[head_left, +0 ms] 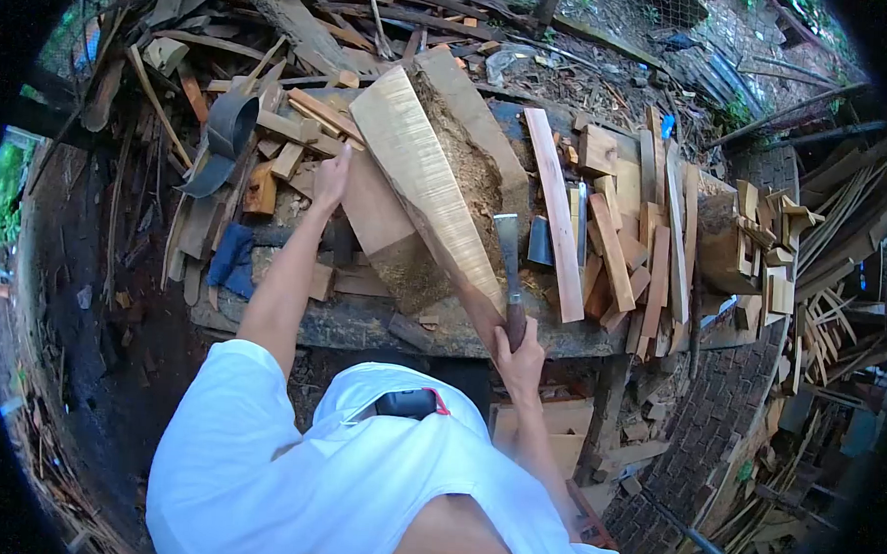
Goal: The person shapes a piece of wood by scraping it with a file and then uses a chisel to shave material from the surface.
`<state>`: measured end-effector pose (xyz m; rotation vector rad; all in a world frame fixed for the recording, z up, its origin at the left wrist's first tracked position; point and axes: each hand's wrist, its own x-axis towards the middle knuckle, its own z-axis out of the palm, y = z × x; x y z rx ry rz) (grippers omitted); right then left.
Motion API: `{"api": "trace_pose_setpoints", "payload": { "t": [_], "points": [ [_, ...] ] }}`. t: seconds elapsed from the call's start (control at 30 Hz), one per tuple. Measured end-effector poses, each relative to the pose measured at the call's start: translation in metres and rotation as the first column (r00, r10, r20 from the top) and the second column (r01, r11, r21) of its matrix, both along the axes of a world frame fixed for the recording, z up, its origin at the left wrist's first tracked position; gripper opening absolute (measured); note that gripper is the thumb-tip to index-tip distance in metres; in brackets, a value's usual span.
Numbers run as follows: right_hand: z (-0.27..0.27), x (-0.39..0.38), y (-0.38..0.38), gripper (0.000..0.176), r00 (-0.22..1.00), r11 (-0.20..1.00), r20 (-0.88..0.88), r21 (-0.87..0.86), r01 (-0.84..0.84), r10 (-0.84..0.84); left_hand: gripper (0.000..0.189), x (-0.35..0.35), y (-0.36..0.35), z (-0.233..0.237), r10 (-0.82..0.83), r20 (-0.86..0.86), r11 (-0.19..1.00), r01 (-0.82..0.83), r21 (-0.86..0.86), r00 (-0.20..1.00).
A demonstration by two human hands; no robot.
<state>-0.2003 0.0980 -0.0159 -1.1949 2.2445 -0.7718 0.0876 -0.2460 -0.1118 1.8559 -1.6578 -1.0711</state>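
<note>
My right hand [521, 358] is closed around the wooden handle of a chisel [509, 260], its flat metal blade pointing away from me. The same hand is against the narrow near end of a long tapered piece of pale wood [424, 157], which slants across the bench with a chipped, tool-marked face. Beneath and left of that piece lies a flat brown board [377, 210]. My left hand [331, 180] is at the left edge of this board, fingers closed on it and partly hidden. Sawdust and chips lie beside the tapered wood, next to a rough-edged plank [480, 130].
The workbench [362, 325] carries several wood strips [555, 213] and offcuts on the right. A wooden block plane [261, 188], a curved grey sheet [222, 139] and a blue cloth [232, 258] lie left. Scrap wood piles [425, 19] surround the bench; brick paving [704, 427] runs at right.
</note>
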Motion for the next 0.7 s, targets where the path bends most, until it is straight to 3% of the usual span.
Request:
{"api": "trace_pose_setpoints", "payload": {
  "t": [0.1,0.17,0.23,0.3,0.43,0.5,0.63,0.7],
  "points": [
    [0.005,0.007,0.002,0.038,0.999,0.998,0.013,0.052,0.048,-0.048,0.06,-0.012,0.024,0.005,0.146,0.148,0.989,-0.143,-0.031,0.978],
    [0.004,0.005,0.0,0.037,0.998,0.999,0.033,-0.004,0.054,-0.054,0.059,-0.011,0.06,0.0,0.285,-0.023,0.938,-0.284,-0.197,0.958],
    [0.01,-0.002,0.004,0.037,0.991,0.997,0.109,-0.009,0.082,-0.08,0.057,-0.008,0.095,0.011,0.288,0.088,0.955,-0.293,0.049,0.953],
    [0.004,-0.012,0.007,0.04,0.986,0.997,0.153,-0.02,0.075,-0.071,0.055,-0.012,0.135,0.005,0.275,-0.027,0.962,-0.274,0.007,0.961],
    [0.005,-0.01,0.012,0.032,0.982,0.994,0.154,0.013,0.108,-0.109,0.053,-0.04,0.193,0.029,0.275,-0.065,0.961,-0.275,0.002,0.959],
    [0.007,-0.007,0.017,0.041,0.992,0.995,0.093,0.045,0.084,-0.088,0.053,-0.048,0.209,0.028,0.27,-0.092,0.961,-0.274,-0.034,0.959],
    [0.017,0.009,0.024,0.04,0.995,0.996,0.074,0.065,0.069,-0.073,0.054,-0.07,0.244,0.055,0.224,-0.081,0.952,-0.2,0.231,0.971],
    [0.016,0.014,0.029,0.038,0.992,0.996,0.111,0.071,0.045,-0.053,0.058,-0.076,0.264,0.053,0.121,-0.11,0.964,-0.09,0.249,0.987]
  ]
}}
